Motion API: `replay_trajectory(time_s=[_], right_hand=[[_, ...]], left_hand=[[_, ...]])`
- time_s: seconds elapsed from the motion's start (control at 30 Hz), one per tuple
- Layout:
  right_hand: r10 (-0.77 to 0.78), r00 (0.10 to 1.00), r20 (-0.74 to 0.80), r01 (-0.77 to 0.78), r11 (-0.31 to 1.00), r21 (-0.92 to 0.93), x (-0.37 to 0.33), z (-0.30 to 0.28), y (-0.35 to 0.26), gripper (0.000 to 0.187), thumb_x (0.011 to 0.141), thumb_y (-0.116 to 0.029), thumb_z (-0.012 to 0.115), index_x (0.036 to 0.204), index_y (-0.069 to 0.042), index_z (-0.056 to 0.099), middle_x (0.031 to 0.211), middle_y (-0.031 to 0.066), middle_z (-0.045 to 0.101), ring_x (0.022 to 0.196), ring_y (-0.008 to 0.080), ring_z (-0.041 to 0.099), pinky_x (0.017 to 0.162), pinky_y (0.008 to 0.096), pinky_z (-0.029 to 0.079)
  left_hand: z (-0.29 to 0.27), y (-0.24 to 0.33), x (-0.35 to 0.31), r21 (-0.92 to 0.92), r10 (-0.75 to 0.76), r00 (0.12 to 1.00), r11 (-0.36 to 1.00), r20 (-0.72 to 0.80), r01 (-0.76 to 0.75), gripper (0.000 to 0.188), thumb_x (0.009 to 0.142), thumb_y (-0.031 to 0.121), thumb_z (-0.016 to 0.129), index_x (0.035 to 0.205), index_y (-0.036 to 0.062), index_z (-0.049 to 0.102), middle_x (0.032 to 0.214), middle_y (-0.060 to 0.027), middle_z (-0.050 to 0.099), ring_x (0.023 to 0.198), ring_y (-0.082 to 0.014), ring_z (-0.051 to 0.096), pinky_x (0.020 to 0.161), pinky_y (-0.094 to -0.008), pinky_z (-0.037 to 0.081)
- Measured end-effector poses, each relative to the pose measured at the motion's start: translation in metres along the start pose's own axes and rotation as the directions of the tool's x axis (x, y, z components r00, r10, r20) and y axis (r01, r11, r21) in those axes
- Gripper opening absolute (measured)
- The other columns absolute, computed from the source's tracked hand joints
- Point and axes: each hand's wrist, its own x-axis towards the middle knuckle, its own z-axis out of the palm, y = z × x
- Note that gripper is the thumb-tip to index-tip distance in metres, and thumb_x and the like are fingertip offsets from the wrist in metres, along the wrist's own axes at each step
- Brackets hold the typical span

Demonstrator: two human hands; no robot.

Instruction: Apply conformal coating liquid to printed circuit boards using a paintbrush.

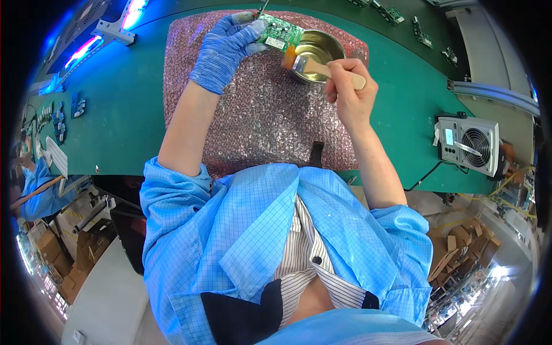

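Observation:
In a blue knit glove, my left hand grips a green circuit board by its left edge and holds it up beside a metal bowl. My bare right hand is closed round the wooden handle of a flat brush. The brush's orange-brown bristles reach over the bowl's left rim, just below the board's lower right corner; whether they touch the board I cannot tell. Pale yellowish liquid seems to lie in the bowl. Under both hands spreads a pinkish bubble-wrap sheet.
A white fan unit with a small screen stands on the green table at right, its cable running off the front edge. More circuit boards lie at the back right and others at the left. A lit purple-blue lamp hangs at upper left. Another person's sleeve shows at far left.

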Motion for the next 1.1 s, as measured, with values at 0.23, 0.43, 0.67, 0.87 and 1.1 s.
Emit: replay_trajectory(time_s=[0.23, 0.43, 0.67, 0.87, 1.1], right_hand=[[-0.022, 0.998, -0.052, 0.023, 1.000, 0.020, -0.001, 0.001, 0.004, 0.011, 0.090, -0.011, 0.055, 0.087, -0.001, 0.056, 0.057, 0.0027, 0.055, 0.047, 0.0061, 0.050, 0.042, 0.0198, 0.038], [-0.040, 0.988, -0.149, 0.033, 0.998, -0.048, -0.005, -0.016, 0.009, 0.010, 0.091, -0.009, 0.053, 0.090, 0.000, 0.056, 0.057, 0.0030, 0.054, 0.047, 0.0070, 0.049, 0.043, 0.0201, 0.038], [-0.004, 0.980, -0.199, -0.001, 1.000, -0.029, -0.001, -0.030, 0.029, 0.013, 0.092, -0.012, 0.052, 0.091, 0.001, 0.055, 0.057, 0.0037, 0.053, 0.046, 0.0077, 0.048, 0.043, 0.0208, 0.038], [0.029, 0.981, -0.192, -0.028, 1.000, 0.011, 0.009, -0.034, 0.036, 0.015, 0.092, -0.014, 0.053, 0.092, 0.001, 0.055, 0.056, 0.0042, 0.053, 0.046, 0.0085, 0.048, 0.043, 0.0212, 0.038], [0.067, 0.972, -0.226, -0.068, 0.998, 0.004, 0.012, -0.045, 0.039, 0.013, 0.092, -0.013, 0.053, 0.092, 0.000, 0.055, 0.059, 0.0046, 0.055, 0.047, 0.0087, 0.050, 0.043, 0.0211, 0.038]], left_hand=[[-0.028, 0.001, 0.047, -0.256, -0.090, 0.995, 0.963, -0.040, 0.077, 0.015, 0.085, 0.010, 0.062, 0.099, 0.0056, 0.057, 0.087, -0.0073, 0.062, 0.071, -0.0170, 0.062, 0.063, -0.0296, 0.053], [-0.127, -0.005, 0.150, -0.245, -0.131, 0.902, 0.969, -0.412, 0.029, 0.011, 0.088, 0.021, 0.058, 0.091, 0.0104, 0.059, 0.074, -0.0042, 0.061, 0.057, -0.0186, 0.056, 0.053, -0.0289, 0.047], [-0.200, -0.039, 0.235, -0.257, -0.149, 0.858, 0.966, -0.491, 0.021, 0.015, 0.089, 0.027, 0.053, 0.096, 0.0156, 0.057, 0.087, -0.0035, 0.059, 0.076, -0.0197, 0.056, 0.067, -0.0385, 0.048], [-0.068, -0.075, 0.280, -0.332, -0.259, 0.921, 0.876, 0.292, 0.351, 0.012, 0.086, 0.018, 0.058, 0.097, 0.0169, 0.056, 0.079, -0.0031, 0.056, 0.061, -0.0201, 0.055, 0.055, -0.0385, 0.049], [0.067, -0.086, 0.267, 0.624, -0.223, 0.975, 0.764, 0.018, 0.163, 0.029, 0.084, 0.031, 0.058, 0.102, 0.0086, 0.060, 0.082, -0.0107, 0.063, 0.066, -0.0225, 0.062, 0.057, -0.0362, 0.053]])
